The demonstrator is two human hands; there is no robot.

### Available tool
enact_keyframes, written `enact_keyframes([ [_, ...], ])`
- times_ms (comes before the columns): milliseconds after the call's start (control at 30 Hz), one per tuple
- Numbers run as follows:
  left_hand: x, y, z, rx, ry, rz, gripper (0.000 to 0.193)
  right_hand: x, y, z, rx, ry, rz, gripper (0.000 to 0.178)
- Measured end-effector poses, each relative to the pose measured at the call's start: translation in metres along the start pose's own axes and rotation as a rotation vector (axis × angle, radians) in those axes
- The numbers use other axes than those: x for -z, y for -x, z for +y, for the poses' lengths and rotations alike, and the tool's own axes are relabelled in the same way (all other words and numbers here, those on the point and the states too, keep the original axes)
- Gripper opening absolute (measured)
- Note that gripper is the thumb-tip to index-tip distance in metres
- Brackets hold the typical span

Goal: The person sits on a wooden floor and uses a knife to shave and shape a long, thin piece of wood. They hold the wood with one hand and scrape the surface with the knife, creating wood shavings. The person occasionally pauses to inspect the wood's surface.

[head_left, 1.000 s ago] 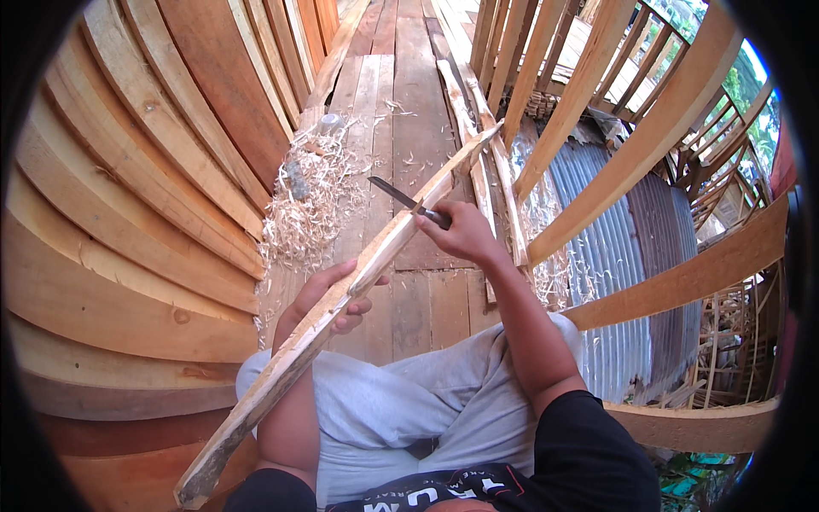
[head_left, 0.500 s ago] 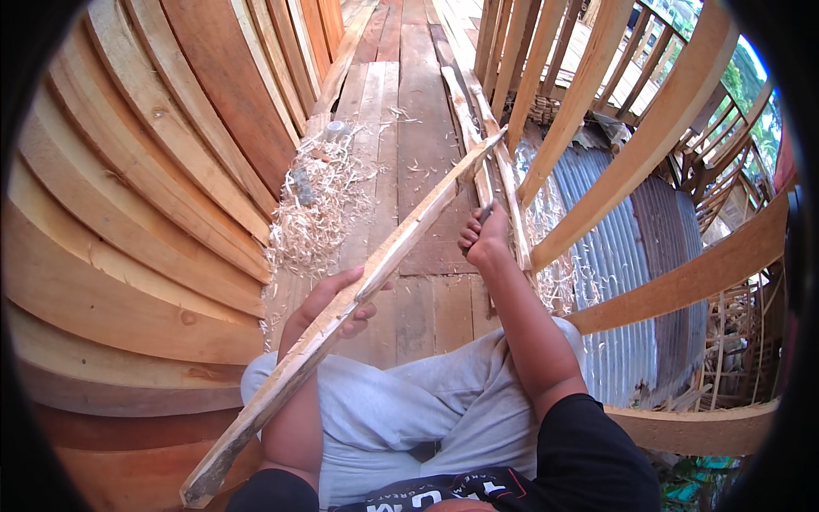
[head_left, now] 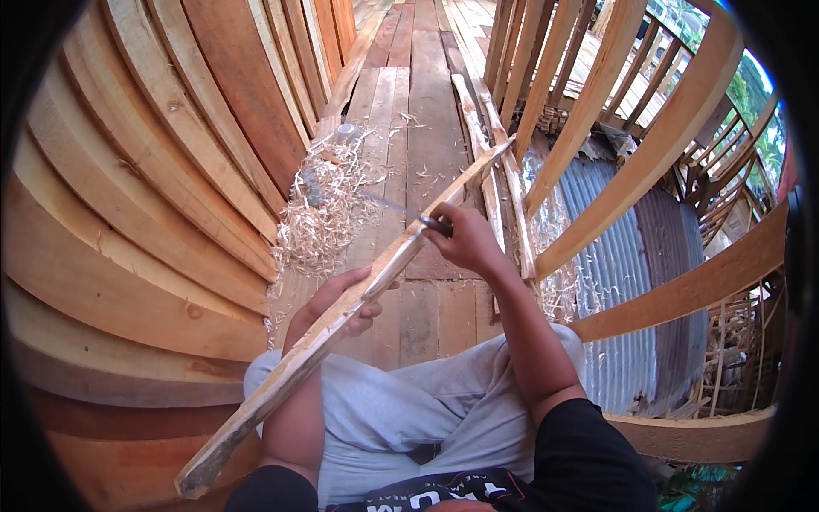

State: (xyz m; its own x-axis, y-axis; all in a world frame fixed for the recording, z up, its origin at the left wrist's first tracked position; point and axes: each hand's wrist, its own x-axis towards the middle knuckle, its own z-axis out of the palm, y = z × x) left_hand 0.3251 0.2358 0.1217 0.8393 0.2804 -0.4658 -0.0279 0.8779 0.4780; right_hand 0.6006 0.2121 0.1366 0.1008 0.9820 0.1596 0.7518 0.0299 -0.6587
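Note:
A long, roughly hewn wooden stick (head_left: 317, 337) runs slantwise across me, its dark butt at lower left and its tapered tip at upper right. My left hand (head_left: 328, 297) is wrapped round its middle from below. In my right hand (head_left: 471, 243) is the dark handle of a knife. The thin knife blade (head_left: 394, 205) points left across the stick's upper part, over the floorboards. Whether its edge touches the wood, I cannot tell.
Pale wood shavings (head_left: 320, 226) are heaped left of the floorboards, with a small cup-like object (head_left: 345, 133) behind them. Two peeled poles (head_left: 476, 136) lie along the right. Upright boards (head_left: 162, 213) wall the left. Right are railing slats (head_left: 589, 119), with corrugated metal sheets (head_left: 627, 256) beyond.
My right hand has moved left and up from beside the stick to over it, bringing the knife blade into view across the wood. The left hand keeps its hold.

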Motion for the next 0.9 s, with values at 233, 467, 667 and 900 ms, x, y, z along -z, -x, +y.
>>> enact_keyframes([
  [233, 0.004, 0.001, 0.004, 0.050, -0.036, -0.088, 0.050, 0.009, 0.014, 0.017, 0.058, -0.135, 0.003, 0.018],
  [467, -0.011, 0.006, 0.004, -0.009, -0.111, -0.010, 0.060, 0.024, 0.020, 0.022, -0.100, 0.061, 0.049, 0.022],
  [667, -0.011, 0.005, 0.005, -0.004, -0.160, 0.024, 0.058, 0.023, 0.031, 0.011, -0.142, 0.251, -0.048, 0.018],
  [900, -0.005, 0.002, 0.001, 0.009, -0.165, 0.020, 0.055, 0.013, 0.042, -0.008, -0.032, 0.324, 0.011, 0.015],
])
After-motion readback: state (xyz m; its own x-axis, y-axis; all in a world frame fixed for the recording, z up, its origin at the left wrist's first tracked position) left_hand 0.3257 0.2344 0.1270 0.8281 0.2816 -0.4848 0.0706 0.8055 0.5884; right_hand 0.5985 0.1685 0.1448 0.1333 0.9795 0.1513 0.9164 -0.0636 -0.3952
